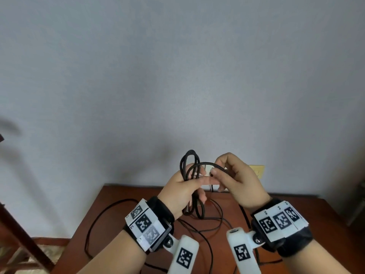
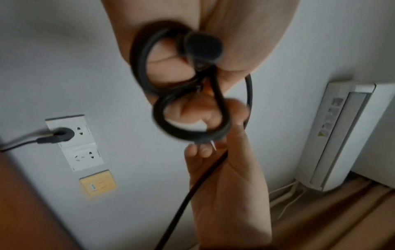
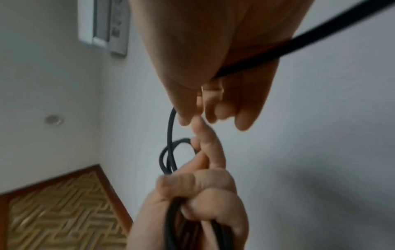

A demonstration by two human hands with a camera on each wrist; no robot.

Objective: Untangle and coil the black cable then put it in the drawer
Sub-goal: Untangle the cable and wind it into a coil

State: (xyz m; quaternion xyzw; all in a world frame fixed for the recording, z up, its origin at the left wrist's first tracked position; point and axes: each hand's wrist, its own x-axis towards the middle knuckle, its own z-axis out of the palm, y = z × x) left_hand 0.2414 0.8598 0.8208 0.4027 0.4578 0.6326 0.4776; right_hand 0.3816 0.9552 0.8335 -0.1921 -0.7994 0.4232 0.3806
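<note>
Over the brown table (image 1: 126, 196), my left hand (image 1: 183, 186) grips a bundle of black cable (image 1: 191, 151) loops that stands upright from the fist. My right hand (image 1: 233, 180) pinches one strand of the same cable just right of the bundle, fingertips close to the left fingers. In the left wrist view the loops (image 2: 138, 71) and a dark round connector end (image 2: 203, 45) lie against my left palm (image 2: 245, 33), with the right hand (image 2: 224, 186) below. The right wrist view shows a strand (image 3: 320, 33) crossing my right hand (image 3: 203, 50) towards the left fist (image 3: 198, 199). No drawer is in view.
The loose rest of the cable (image 1: 94, 220) lies in wide curves on the table. On the wall behind are white sockets (image 2: 77, 145) with a grey plug (image 2: 62, 135) in one, and a yellow socket (image 2: 97, 183). A white air conditioner (image 2: 342, 135) stands at the right.
</note>
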